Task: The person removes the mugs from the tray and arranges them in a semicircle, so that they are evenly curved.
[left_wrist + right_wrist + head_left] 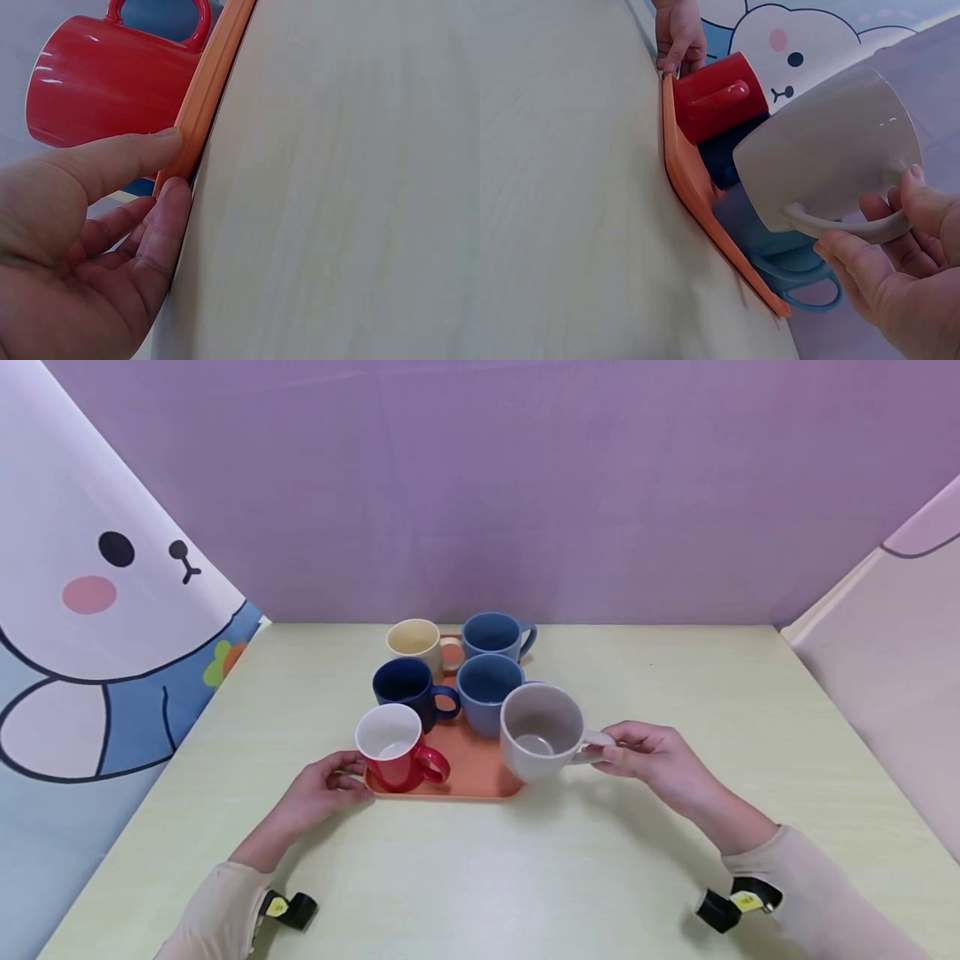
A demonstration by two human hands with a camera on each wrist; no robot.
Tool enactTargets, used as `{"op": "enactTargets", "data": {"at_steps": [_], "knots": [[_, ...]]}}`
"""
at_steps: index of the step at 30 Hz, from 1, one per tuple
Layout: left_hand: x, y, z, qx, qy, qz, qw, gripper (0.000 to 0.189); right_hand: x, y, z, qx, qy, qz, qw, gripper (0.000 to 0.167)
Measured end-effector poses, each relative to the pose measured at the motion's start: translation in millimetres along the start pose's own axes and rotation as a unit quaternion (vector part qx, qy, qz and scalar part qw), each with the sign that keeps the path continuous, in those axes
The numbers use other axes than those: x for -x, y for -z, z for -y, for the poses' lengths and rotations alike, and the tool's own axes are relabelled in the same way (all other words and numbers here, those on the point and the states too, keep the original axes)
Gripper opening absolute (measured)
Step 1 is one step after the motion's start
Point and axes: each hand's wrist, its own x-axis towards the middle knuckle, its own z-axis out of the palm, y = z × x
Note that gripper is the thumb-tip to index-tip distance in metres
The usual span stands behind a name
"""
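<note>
My right hand (652,760) pinches the handle of a pale grey mug (542,735), held tilted just above the front right corner of an orange tray (480,772). In the right wrist view that mug (825,150) hangs apart from the tray. At the tray's front left corner my left hand (322,789) grips the rim, thumb on top and fingers at its outer side, as the left wrist view shows on the tray edge (202,105). Close to those fingers a red mug (397,760) with a white inside stands upright on the tray.
Behind the red mug stand a dark blue mug (405,685) and a cream mug (416,639). Two blue mugs (487,693) form the right column, handles to the right. A pale wooden table (465,877) bears the tray; a purple backdrop (525,502) rises behind.
</note>
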Motion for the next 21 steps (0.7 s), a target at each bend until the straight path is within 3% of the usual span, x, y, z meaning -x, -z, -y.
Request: {"op": "enactTargets", "data": {"at_steps": [13,21], "knots": [[-0.5,0.7,1.5,0.003,-0.005,-0.002,1.0000,0.055,8.4,29,11,-0.034,0.047,0.010,0.9983,0.028],[-1.3,1.0,3.3,-0.001,-0.015,0.003,0.9999,0.054,10.8,46,13,-0.033,0.054,-0.006,0.9980,0.029]]}}
